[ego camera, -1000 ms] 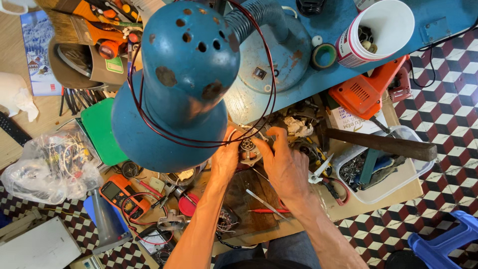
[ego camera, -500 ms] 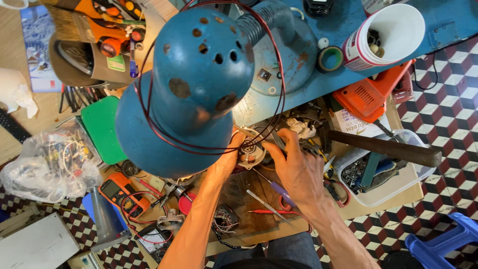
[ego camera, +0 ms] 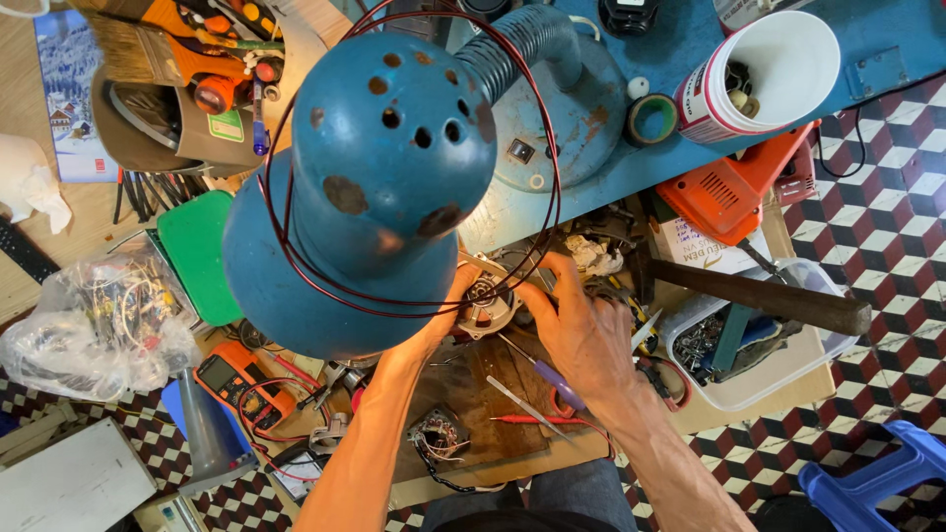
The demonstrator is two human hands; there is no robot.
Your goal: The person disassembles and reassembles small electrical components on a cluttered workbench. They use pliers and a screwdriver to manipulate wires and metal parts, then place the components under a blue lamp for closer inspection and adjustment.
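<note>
A small round motor part with copper windings [ego camera: 485, 307] lies on the wooden work board [ego camera: 498, 394] under the lamp. My left hand [ego camera: 448, 315] grips its left side, partly hidden by the blue lamp shade [ego camera: 370, 187]. Fingers of my right hand [ego camera: 581, 330] touch the part's right edge and the clutter just beyond it. Loops of dark red wire [ego camera: 547, 197] hang around the lamp. A purple-handled screwdriver [ego camera: 552, 379] lies under my right wrist.
An orange multimeter [ego camera: 236, 379] and a green lid [ego camera: 197, 251] lie left. A clear bin of parts [ego camera: 759, 345], a hammer handle [ego camera: 759, 296], an orange tool [ego camera: 734, 192] and a white cup [ego camera: 759, 69] sit right. A blue stool [ego camera: 872, 483] stands on the checkered floor.
The view has shifted slightly. Both hands have moved up and closed in on the wound part; my right hand's fingers have spread over its right side.
</note>
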